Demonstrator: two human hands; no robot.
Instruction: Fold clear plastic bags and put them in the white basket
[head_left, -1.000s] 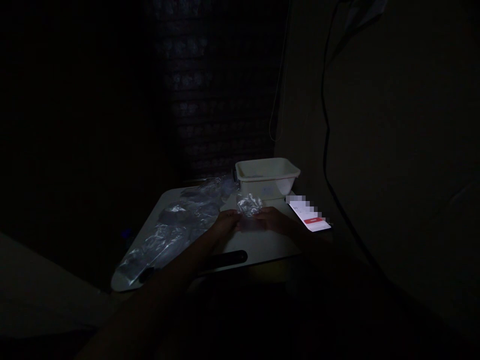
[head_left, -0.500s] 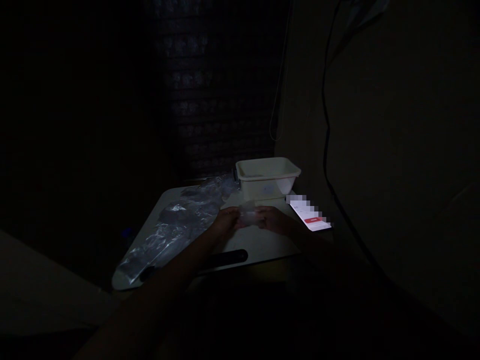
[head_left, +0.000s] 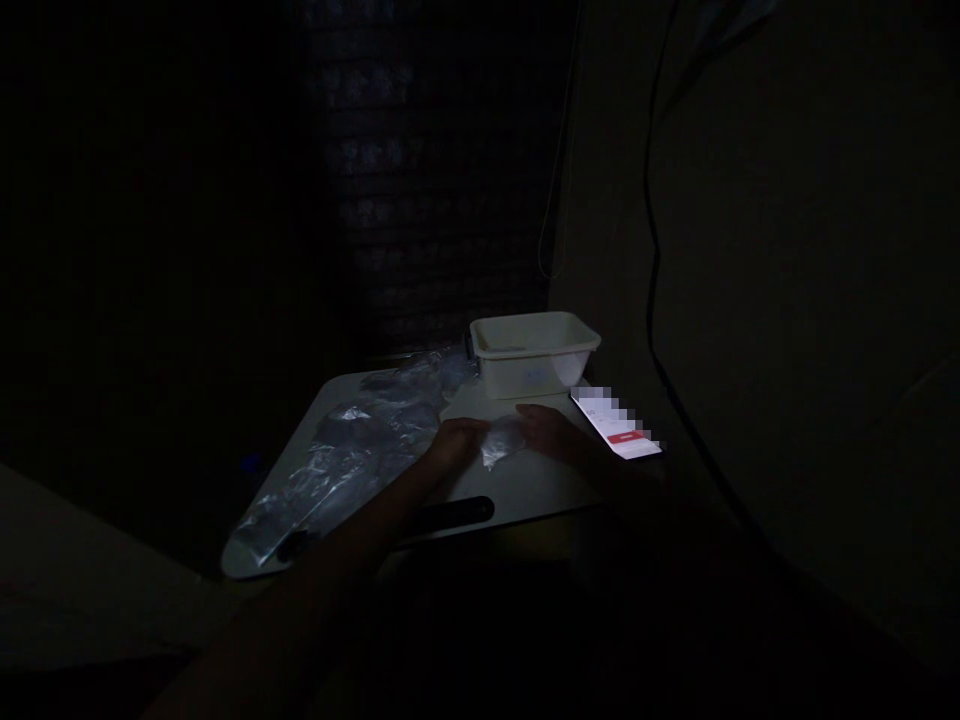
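Between my two hands is a small clear plastic bag (head_left: 501, 443), folded or crumpled, over the white tabletop (head_left: 536, 485). My left hand (head_left: 455, 443) pinches its left edge. At the bag's right side, my right hand (head_left: 546, 432) has its fingers closed on the edge, though darkness hides the fingertips in part. Left of my left hand, several clear plastic bags (head_left: 360, 445) lie spread over the table. A cream plastic tub (head_left: 532, 378) stands just beyond my hands.
A phone with a lit screen (head_left: 616, 425) lies at the table's right edge. A dark slot (head_left: 454, 514) runs along the near edge. Behind the table hangs a dark blind (head_left: 450, 230); a black cable (head_left: 652, 260) runs down the right wall.
The small bag has tilted and hangs lower between my hands, with more of its surface showing. My hands have shifted only slightly.
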